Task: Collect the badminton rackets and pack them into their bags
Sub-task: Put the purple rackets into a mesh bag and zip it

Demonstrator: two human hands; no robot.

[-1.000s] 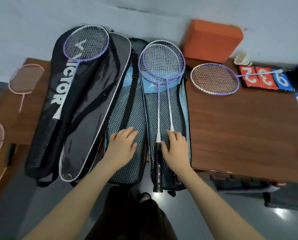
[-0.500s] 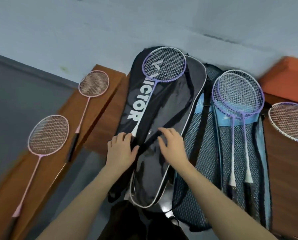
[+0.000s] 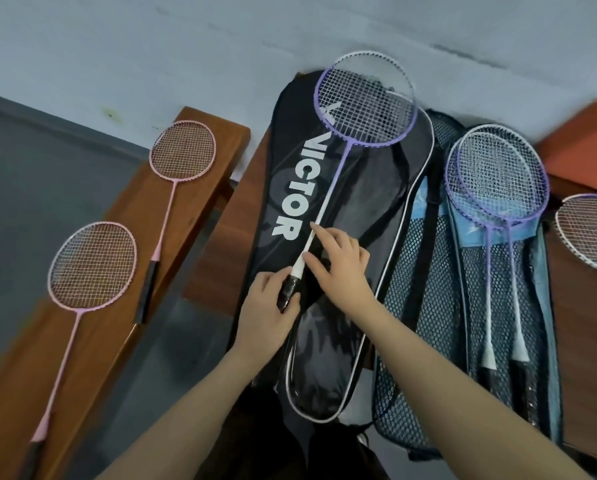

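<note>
Left hand (image 3: pixel 267 313) fingers grip purple racket (image 3: pixel 345 161) handle, right hand (image 3: pixel 342 268) fingers spread on shaft; pink rackets (image 3: pixel 92 265) at 9 o'clock on desk (image 3: pixel 117 327).

Black bag (image 3: pixel 328 341) with white lettering, purple racket (image 3: pixel 364 100), pink rackets (image 3: pixel 92 261), blue mesh bag (image 3: pixel 498 306), brown bench (image 3: pixel 200 188)

Head view, steeply down, close

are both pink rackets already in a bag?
No. Both pink rackets lie bare on the wooden bench, left of the black Victor bag.
</note>
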